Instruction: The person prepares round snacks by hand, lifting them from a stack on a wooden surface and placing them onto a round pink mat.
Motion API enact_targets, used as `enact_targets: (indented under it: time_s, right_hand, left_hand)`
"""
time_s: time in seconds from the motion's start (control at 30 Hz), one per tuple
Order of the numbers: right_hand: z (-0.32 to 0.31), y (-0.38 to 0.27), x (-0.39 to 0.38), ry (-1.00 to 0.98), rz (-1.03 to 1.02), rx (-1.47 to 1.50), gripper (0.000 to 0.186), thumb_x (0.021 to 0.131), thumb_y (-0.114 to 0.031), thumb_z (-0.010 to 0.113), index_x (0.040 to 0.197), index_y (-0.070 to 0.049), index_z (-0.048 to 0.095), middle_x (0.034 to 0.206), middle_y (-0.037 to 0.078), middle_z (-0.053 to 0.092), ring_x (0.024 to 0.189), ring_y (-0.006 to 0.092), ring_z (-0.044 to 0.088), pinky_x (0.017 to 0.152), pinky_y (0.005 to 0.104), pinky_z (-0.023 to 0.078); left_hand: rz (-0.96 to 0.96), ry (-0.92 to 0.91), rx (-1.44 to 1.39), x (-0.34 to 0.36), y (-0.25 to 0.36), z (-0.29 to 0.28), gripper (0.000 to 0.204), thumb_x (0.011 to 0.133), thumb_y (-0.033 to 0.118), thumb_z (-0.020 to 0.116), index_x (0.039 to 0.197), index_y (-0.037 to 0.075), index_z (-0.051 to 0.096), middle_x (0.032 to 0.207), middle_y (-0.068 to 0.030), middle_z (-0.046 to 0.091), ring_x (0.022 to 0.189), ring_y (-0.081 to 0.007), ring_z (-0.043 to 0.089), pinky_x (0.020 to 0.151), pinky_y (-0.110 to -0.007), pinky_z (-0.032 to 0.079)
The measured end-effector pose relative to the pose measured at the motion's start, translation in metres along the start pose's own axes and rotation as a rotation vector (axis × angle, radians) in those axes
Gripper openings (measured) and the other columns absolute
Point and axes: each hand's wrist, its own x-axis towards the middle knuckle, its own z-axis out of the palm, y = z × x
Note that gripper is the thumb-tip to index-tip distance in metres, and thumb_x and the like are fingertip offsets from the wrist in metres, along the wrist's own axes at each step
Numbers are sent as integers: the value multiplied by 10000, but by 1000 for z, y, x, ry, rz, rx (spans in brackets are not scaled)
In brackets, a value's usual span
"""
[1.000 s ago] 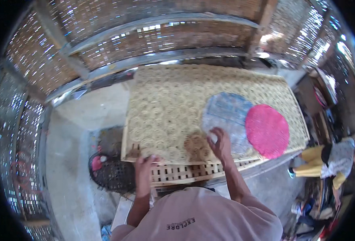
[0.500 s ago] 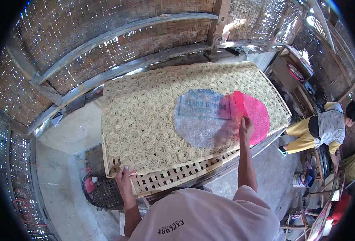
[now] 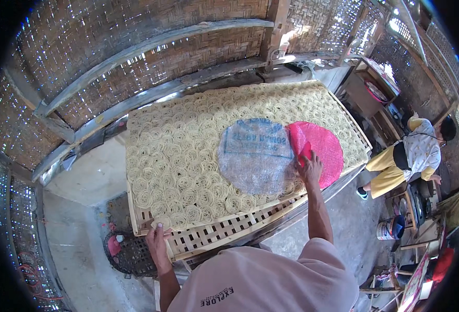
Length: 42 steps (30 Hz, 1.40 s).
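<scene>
A slatted bamboo tray point(image 3: 216, 240) lies in front of me, covered with rows of pale coiled noodle nests point(image 3: 182, 156). On the nests rest two round sheets side by side: a bluish-white woven plastic one point(image 3: 255, 166) and a bright pink one point(image 3: 328, 148). My right hand point(image 3: 310, 170) pinches a folded bit of the pink sheet near its left edge, low over the nests. At the tray's near left corner my left hand point(image 3: 158, 244) is closed on a single noodle nest, thumb on top; its other fingers are partly hidden.
A dark basket point(image 3: 136, 257) stands on the floor by the tray's near left corner. To the right, another person point(image 3: 419, 151) in yellow trousers bends near a bucket point(image 3: 390, 229) and wooden furniture. A woven bamboo wall point(image 3: 151, 57) with beams runs behind the tray.
My right hand has come slightly left and down, and the raised pink flap has dropped lower. My left hand stays at the corner. The other person has shifted, and the view has moved a little.
</scene>
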Motion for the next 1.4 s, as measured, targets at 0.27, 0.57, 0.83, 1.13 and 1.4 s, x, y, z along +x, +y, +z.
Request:
enact_targets:
  time_s: [0.27, 0.57, 0.83, 1.13, 1.4]
  right_hand:
    - [2, 5, 8, 110, -242, -111, 337, 682, -239, 731, 1005, -156, 680, 1347, 125, 460, 1200, 319, 451, 949, 444, 366]
    - [4, 27, 18, 77, -24, 91, 266, 706, -108, 660, 963, -160, 707, 1357, 119, 449, 1234, 327, 420, 972, 456, 353]
    - [27, 34, 11, 160, -109, -117, 240, 726, -250, 628, 907, -120, 716, 1420, 118, 390, 1286, 326, 362, 980, 512, 333]
    - [10, 33, 10, 132, -72, -18, 255, 763, -233, 594, 921, -50, 673, 1239, 166, 529, 1119, 362, 503, 893, 477, 433]
    - [15, 25, 3, 61, -167, -95, 404, 768, -345, 650, 1043, -50, 647, 1308, 165, 492, 1194, 365, 456, 922, 484, 399]
  left_hand:
    - [-4, 29, -5, -9, 12, 7, 304, 927, 273, 578, 1006, -16, 633, 824, -70, 647, 723, -181, 678, 621, -257, 515]
    - [-11, -15, 39, -4, -1, 5, 314, 932, 278, 564, 1018, -15, 634, 828, -77, 643, 725, -182, 676, 629, -259, 512]
    - [-13, 23, 46, -1, 1, 6, 310, 928, 270, 570, 995, -25, 638, 823, -85, 644, 759, -179, 672, 608, -277, 509]
    - [399, 236, 669, 11, 23, -20, 256, 852, 207, 638, 749, -13, 559, 792, -191, 576, 745, -371, 580, 721, -418, 478]
    - [297, 251, 825, 28, 40, -42, 218, 796, 201, 669, 780, -3, 591, 787, -155, 594, 765, -341, 587, 704, -440, 466]
